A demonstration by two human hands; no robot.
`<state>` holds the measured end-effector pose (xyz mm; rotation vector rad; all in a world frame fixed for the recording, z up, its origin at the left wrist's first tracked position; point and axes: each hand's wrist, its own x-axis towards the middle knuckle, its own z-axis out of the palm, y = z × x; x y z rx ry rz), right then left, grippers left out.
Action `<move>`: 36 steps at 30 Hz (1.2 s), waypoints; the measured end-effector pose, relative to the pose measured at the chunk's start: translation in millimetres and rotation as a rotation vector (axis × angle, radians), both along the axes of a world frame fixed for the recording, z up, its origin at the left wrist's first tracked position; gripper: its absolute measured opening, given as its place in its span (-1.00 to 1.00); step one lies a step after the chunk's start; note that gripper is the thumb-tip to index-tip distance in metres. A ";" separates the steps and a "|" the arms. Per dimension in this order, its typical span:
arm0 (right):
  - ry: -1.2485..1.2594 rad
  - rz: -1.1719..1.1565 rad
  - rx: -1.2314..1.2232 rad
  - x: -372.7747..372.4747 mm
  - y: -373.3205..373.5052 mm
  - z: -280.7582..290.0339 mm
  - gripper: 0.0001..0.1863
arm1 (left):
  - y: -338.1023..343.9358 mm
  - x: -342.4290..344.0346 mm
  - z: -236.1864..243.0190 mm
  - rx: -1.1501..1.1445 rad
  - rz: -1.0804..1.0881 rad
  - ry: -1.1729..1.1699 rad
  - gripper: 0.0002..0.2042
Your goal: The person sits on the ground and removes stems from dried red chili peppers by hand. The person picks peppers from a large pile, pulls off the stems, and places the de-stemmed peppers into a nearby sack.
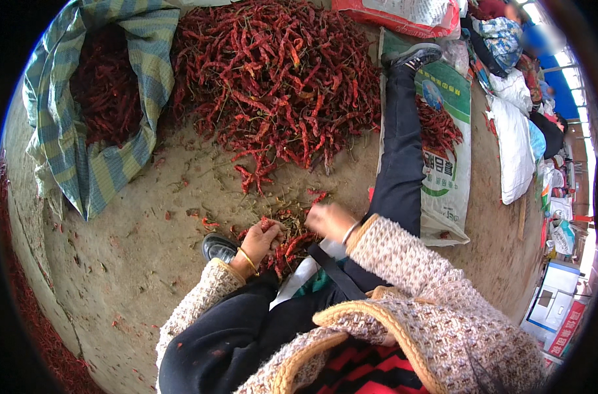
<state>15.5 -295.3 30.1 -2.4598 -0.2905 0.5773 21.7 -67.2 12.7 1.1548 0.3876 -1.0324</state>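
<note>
My left hand, a gold bangle at its wrist, is closed on dried red chilies; red shows between its fingers. Beside it my right hand is blurred, its fingers curled together; what they hold I cannot make out. A bit of red lies just past its knuckles. Loose dried chilies rest right below the two hands, over my lap. Ahead of me on the floor spreads a large heap of dried red chilies, many with stems. Small stems and chili scraps litter the floor near my left hand.
A blue-green checked woven sack stands open at the left with chilies inside. My outstretched leg lies across a green-and-white sack bearing some chilies. A red-and-white bag is behind the heap. White sacks and boxes line the right.
</note>
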 end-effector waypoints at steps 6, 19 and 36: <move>0.052 0.086 -0.502 47.6 -57.3 -54.4 -0.77 | -9.0 7.2 9.0 -0.070 0.092 0.162 -0.86; 0.830 -0.466 0.715 15.8 -23.6 11.7 -0.82 | -2.4 9.5 11.6 -0.144 0.069 0.121 -0.73; 0.475 -0.268 0.421 -25.7 30.7 31.4 -0.76 | -12.2 2.7 9.1 -0.201 -0.154 -0.366 -0.96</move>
